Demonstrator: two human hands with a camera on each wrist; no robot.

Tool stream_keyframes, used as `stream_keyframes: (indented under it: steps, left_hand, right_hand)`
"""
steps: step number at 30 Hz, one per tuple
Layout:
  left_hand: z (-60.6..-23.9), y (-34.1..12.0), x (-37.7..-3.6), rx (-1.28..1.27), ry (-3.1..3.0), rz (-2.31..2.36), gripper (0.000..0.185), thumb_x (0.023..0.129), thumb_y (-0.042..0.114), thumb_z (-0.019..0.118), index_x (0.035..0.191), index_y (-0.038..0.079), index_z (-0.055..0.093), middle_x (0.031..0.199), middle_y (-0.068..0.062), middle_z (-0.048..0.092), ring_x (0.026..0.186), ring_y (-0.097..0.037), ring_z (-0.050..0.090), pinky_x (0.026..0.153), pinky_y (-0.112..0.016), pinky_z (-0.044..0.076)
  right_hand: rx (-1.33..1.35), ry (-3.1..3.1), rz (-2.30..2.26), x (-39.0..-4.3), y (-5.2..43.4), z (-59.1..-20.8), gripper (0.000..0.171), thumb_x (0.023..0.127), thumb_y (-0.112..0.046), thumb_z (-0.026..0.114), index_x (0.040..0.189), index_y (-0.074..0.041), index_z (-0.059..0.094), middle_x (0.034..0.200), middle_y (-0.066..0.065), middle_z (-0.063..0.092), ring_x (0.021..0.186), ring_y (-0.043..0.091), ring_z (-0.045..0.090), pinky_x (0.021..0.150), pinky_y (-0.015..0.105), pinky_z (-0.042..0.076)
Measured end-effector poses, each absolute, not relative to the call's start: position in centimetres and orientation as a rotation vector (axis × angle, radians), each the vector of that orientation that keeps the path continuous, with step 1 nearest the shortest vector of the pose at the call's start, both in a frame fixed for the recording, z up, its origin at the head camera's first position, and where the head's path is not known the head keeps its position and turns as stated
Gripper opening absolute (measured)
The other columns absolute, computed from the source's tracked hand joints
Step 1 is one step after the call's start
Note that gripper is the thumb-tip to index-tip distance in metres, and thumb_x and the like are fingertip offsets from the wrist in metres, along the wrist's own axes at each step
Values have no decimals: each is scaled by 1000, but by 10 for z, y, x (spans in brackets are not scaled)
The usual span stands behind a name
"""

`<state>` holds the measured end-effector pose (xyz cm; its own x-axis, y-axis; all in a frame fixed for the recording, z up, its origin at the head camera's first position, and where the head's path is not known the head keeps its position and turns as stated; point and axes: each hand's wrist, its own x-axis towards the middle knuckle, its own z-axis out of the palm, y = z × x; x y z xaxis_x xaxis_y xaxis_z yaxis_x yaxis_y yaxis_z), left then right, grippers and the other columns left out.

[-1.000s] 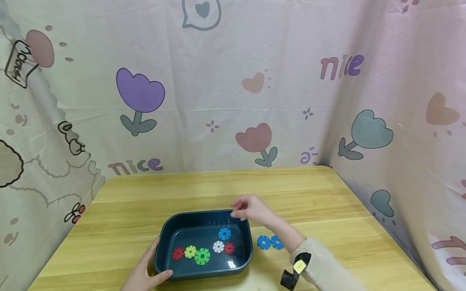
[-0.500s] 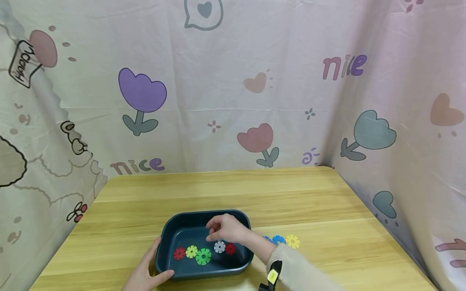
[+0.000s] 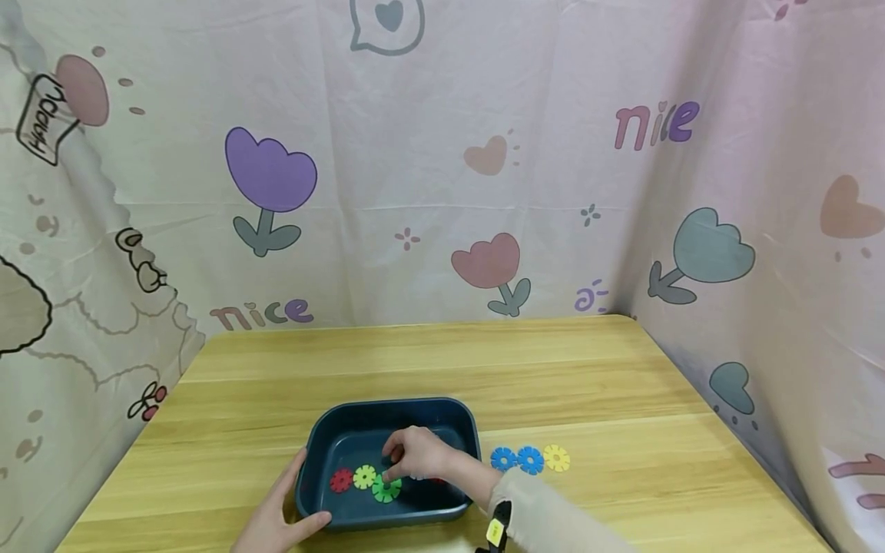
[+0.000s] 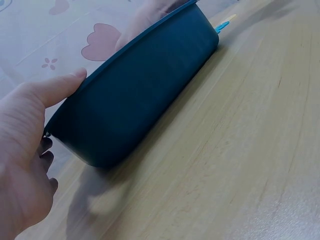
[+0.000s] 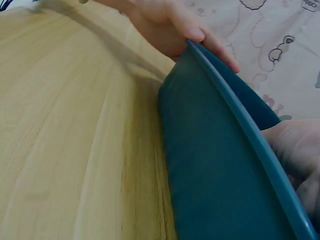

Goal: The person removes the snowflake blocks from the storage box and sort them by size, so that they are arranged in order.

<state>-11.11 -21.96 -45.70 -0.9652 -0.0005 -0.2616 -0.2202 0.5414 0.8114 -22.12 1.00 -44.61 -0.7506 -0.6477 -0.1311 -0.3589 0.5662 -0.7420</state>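
A dark teal plastic basin (image 3: 325, 430) stands on the table. My left hand (image 3: 276, 511) holds its near left corner, thumb at the front rim and fingers along the left side. Inside the basin, toothed plastic discs lie in a row: a red disc (image 3: 341, 481), a yellow disc (image 3: 364, 477) and a green disc (image 3: 387, 492). My right hand (image 3: 423, 455) reaches in over the right rim, its thumb tip overlapping the green disc's upper edge. Under that hand a second red disc (image 3: 438, 481) barely shows; the white and blue discs there are largely hidden.
Right of the basin, two blue discs (image 3: 530, 460) and a yellow disc (image 3: 556, 458) lie in a row on the wooden table (image 3: 415, 353). A printed curtain (image 3: 387, 169) hangs behind the table and along its sides.
My right hand has moved left and down from above the basin's far right rim to the green disc, uncovering the yellow disc on the table. My left hand keeps its hold.
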Motion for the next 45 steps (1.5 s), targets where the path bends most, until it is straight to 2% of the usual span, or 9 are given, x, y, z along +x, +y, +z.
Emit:
stream_keyframes:
  steps: [10,17,24,33,37,45]
  left_hand:
    - [-458,-219,-111,-218,2509,1433,98,81,35,71,149,6,7,148,-31,7,130,-54,11,96,-70,21]
    - [-458,-220,-113,-206,2522,1431,97,81,34,71,149,6,6,148,-31,7,130,-54,12,96,-70,22]
    - [-458,-220,-114,-226,2510,1418,98,81,36,70,149,7,6,148,-32,7,130,-54,13,96,-70,22]
    - [-459,-219,-116,-262,2498,1398,100,80,41,70,148,6,5,147,-32,8,128,-55,15,95,-70,22]
    - [-461,-219,-116,-245,2505,1399,99,81,39,70,148,5,5,147,-32,9,128,-55,14,95,-70,23]
    - [-463,-220,-118,-240,2494,1415,99,81,38,70,148,5,4,146,-33,7,128,-55,13,95,-71,22]
  right_hand:
    - [-969,2488,-732,-219,7,-452,31,70,-18,82,97,-13,67,80,-10,52,75,0,46,67,15,41]
    - [-987,2514,-685,-218,7,-452,27,69,-17,82,90,-14,66,81,-10,49,75,2,45,67,15,40]
    - [-961,2467,-815,-217,7,-452,29,68,-7,82,84,-13,59,74,-9,52,66,1,46,61,16,41]
    - [-939,2343,-1060,-220,13,-450,15,77,5,69,79,-8,62,65,-8,55,56,1,50,52,16,43]
    - [-897,2279,-1188,-223,20,-446,15,79,8,63,81,-7,62,64,-5,57,55,5,55,50,20,47]
    - [-756,2225,-1398,-231,37,-427,10,80,4,67,83,-5,62,67,1,58,58,16,59,58,38,54]
